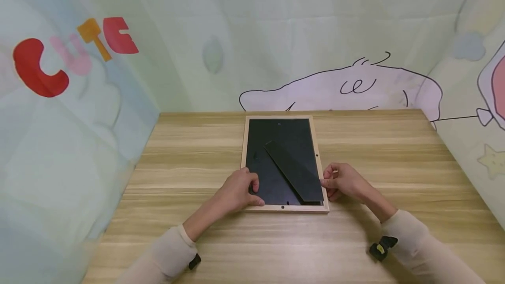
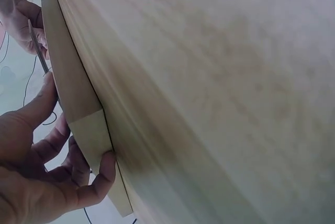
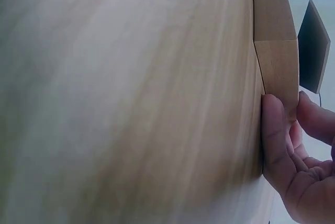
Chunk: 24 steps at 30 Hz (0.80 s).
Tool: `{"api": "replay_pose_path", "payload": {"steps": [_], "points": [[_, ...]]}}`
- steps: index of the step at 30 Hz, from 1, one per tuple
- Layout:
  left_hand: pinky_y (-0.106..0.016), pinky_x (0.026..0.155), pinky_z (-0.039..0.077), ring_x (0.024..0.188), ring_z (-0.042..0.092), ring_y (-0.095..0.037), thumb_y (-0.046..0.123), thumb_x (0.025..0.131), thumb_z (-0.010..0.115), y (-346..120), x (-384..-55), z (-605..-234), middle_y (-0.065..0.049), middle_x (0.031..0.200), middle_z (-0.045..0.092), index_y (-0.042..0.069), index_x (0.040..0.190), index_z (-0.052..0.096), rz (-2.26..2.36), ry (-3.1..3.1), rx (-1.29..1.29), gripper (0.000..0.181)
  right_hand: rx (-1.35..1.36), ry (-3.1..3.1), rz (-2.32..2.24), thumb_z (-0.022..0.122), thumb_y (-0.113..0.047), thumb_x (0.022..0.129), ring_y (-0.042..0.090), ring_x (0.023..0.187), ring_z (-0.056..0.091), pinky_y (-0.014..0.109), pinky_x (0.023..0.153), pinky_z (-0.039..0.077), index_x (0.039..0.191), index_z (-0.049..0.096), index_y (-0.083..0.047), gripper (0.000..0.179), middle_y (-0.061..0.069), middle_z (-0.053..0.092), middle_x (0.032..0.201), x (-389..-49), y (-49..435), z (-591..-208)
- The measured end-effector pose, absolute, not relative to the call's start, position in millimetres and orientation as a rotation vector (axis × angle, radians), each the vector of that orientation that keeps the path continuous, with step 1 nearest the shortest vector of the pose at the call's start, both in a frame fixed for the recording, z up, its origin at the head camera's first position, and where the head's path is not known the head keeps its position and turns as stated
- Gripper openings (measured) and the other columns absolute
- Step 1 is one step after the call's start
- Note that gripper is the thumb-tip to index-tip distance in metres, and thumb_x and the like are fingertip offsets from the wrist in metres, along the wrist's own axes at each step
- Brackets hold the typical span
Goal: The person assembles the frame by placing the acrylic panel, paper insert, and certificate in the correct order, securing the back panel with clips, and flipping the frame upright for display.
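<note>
A picture frame [image 1: 301, 209] with a light wooden border lies on the table, its black backboard [image 1: 284, 133] facing up. A black stand leg [image 1: 295, 173] slants across the backboard toward the lower right corner and stands out from it in the right wrist view. At the near left corner my left hand [image 1: 238, 189] grips the frame, thumb over the near border and fingers along the left side. My right hand [image 1: 344, 182] pinches the right border near the lower corner, thumb on top, a finger against the outer side [image 3: 280, 72].
The wood-grain table [image 1: 189, 157] reaches back to a printed fabric wall [image 1: 177, 47], with another such wall at each side. Small dark dots mark the frame's border. A black strap device [image 1: 380, 249] hangs at the right sleeve.
</note>
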<state>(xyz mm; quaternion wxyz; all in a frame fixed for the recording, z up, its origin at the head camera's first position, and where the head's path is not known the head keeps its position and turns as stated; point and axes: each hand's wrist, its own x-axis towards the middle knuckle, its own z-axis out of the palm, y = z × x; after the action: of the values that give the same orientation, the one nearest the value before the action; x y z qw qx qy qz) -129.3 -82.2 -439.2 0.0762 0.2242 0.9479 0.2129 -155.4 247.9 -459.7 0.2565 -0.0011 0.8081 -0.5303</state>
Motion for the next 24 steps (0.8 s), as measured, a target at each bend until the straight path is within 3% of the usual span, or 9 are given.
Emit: {"api": "replay_pose_path", "payload": {"steps": [10, 18, 24], "points": [[-0.025, 0.061, 0.035, 0.067, 0.042, -0.014, 0.037, 0.062, 0.085, -75, -125, -440, 0.002, 0.074, 0.048, 0.014, 0.074, 0.06, 0.647, 2.859, 0.563, 0.036, -0.114, 2.124, -1.43, 0.066, -0.007, 0.085, 0.022, 0.056, 0.058, 0.044, 0.056, 0.055, 0.097, 0.04, 0.005, 0.031, 0.011, 0.056, 0.067, -157, 245, -454], [-0.027, 0.06, 0.036, 0.068, 0.044, -0.016, 0.036, 0.06, 0.086, -77, -127, -435, -0.001, 0.077, 0.047, 0.012, 0.084, 0.054, 0.749, 2.819, 0.401, 0.047, -0.021, 2.14, -1.434, 0.068, -0.011, 0.083, 0.023, 0.058, 0.059, 0.043, 0.058, 0.055, 0.098, 0.044, 0.001, 0.031, 0.011, 0.058, 0.071, -158, 247, -456], [-0.029, 0.063, 0.039, 0.071, 0.05, -0.016, 0.035, 0.075, 0.077, -89, -124, -435, -0.003, 0.081, 0.056, 0.01, 0.096, 0.058, 0.898, 2.944, 0.066, 0.038, 0.109, 2.198, -1.439, 0.071, -0.018, 0.081, 0.024, 0.061, 0.063, 0.041, 0.06, 0.056, 0.104, 0.052, -0.001, 0.035, 0.013, 0.062, 0.075, -156, 247, -454]]}}
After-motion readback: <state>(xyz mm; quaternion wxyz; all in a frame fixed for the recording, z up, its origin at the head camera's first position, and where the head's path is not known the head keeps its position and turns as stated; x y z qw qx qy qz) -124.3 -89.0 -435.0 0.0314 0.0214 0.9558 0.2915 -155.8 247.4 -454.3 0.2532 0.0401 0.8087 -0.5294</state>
